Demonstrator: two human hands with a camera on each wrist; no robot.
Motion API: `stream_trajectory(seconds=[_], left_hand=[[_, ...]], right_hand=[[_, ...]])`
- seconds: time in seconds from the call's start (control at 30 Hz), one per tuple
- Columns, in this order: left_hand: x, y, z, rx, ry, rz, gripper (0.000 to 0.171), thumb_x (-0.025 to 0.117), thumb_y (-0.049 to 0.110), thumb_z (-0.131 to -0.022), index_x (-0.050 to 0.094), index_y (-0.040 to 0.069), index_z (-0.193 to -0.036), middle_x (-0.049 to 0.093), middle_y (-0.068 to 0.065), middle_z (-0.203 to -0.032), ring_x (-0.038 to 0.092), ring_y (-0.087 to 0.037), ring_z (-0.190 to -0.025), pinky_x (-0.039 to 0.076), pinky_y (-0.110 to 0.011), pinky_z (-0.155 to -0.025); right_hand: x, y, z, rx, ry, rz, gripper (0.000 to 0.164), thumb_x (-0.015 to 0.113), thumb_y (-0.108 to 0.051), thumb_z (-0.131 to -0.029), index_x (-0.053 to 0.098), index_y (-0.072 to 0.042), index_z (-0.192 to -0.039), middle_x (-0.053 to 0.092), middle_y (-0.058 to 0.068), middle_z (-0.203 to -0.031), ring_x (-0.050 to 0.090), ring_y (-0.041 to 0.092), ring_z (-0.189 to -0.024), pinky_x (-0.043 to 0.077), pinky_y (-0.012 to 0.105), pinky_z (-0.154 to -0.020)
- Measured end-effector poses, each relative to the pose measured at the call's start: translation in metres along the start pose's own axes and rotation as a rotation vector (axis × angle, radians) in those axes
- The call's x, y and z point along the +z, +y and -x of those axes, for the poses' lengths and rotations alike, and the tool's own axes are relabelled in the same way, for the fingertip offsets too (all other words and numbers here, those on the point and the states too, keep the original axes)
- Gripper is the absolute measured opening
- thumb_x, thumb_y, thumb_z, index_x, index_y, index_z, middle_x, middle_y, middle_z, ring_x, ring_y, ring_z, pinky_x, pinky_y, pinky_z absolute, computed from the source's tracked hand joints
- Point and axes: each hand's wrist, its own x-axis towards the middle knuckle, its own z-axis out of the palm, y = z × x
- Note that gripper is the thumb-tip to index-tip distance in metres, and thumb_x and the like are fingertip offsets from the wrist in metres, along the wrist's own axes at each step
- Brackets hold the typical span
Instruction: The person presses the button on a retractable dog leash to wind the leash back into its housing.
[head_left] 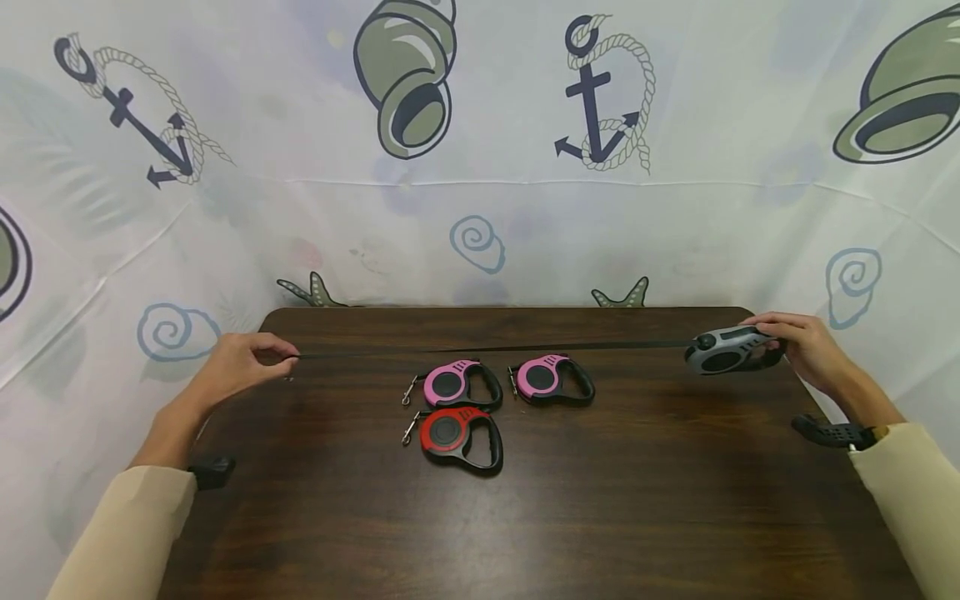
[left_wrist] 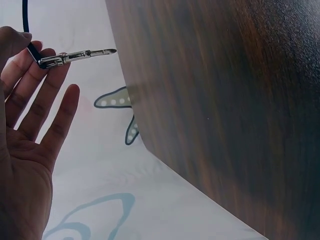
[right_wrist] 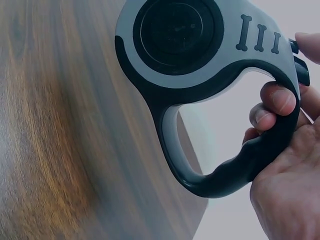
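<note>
A grey and black retractable dog leash [head_left: 722, 351] is held up at the right by my right hand [head_left: 806, 346], its fingers curled round the black handle [right_wrist: 270, 145]. From its case a black strap [head_left: 487, 348] stretches nearly straight across to the left. My left hand [head_left: 243, 362] pinches the strap's far end between thumb and fingertip. In the left wrist view a metal snap hook [left_wrist: 75, 57] hangs off that end, against the fingers. Between the hands lie two pink and black leashes [head_left: 447, 383], [head_left: 540, 377] and a red and black leash [head_left: 446, 431].
The dark wooden table [head_left: 600, 517] has rounded back corners. A white curtain [head_left: 322, 225] printed with anchors and shells surrounds its back and sides. Each of the lying leashes has a metal clip at its left, such as the red one's clip [head_left: 409, 432].
</note>
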Motion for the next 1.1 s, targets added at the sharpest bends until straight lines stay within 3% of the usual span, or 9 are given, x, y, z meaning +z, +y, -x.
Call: stream_trajectory(seconds=[0.27, 0.53, 0.83, 1.1], left_hand=[[0.003, 0.004, -0.004, -0.001, -0.005, 0.01, 0.016, 0.087, -0.002, -0.081, 0.082, 0.008, -0.093, 0.079, -0.004, -0.088, 0.067, -0.002, -0.078, 0.05, -0.009, -0.07], [0.008, 0.004, -0.007, 0.042, 0.015, 0.027, 0.018, 0.087, -0.004, -0.08, 0.082, 0.008, -0.092, 0.079, -0.003, -0.086, 0.069, -0.001, -0.078, 0.05, -0.008, -0.071], [0.01, 0.01, -0.01, 0.029, 0.006, 0.036, 0.015, 0.085, -0.004, -0.082, 0.082, 0.006, -0.093, 0.079, -0.005, -0.087, 0.068, 0.0, -0.078, 0.049, -0.006, -0.073], [0.012, 0.012, -0.01, 0.037, 0.01, 0.042, 0.017, 0.085, -0.006, -0.081, 0.081, 0.006, -0.093, 0.079, -0.005, -0.087, 0.069, -0.002, -0.078, 0.054, -0.012, -0.072]], right_hand=[[0.01, 0.0, -0.006, -0.019, 0.0, 0.048, 0.031, 0.043, 0.005, -0.11, 0.072, 0.01, -0.119, 0.075, -0.001, -0.106, 0.055, 0.014, -0.081, 0.042, 0.03, -0.07], [0.021, 0.0, -0.011, -0.034, -0.011, 0.013, 0.03, 0.044, 0.006, -0.11, 0.074, 0.009, -0.117, 0.075, -0.001, -0.106, 0.055, 0.015, -0.08, 0.041, 0.03, -0.067], [0.031, -0.003, -0.011, -0.016, -0.008, 0.037, 0.029, 0.046, 0.005, -0.109, 0.074, 0.007, -0.118, 0.074, -0.001, -0.106, 0.057, 0.013, -0.081, 0.045, 0.028, -0.067], [0.04, -0.002, -0.011, 0.0, 0.003, 0.113, 0.026, 0.05, 0.004, -0.109, 0.074, 0.005, -0.119, 0.071, -0.002, -0.105, 0.056, 0.013, -0.08, 0.046, 0.031, -0.066]])
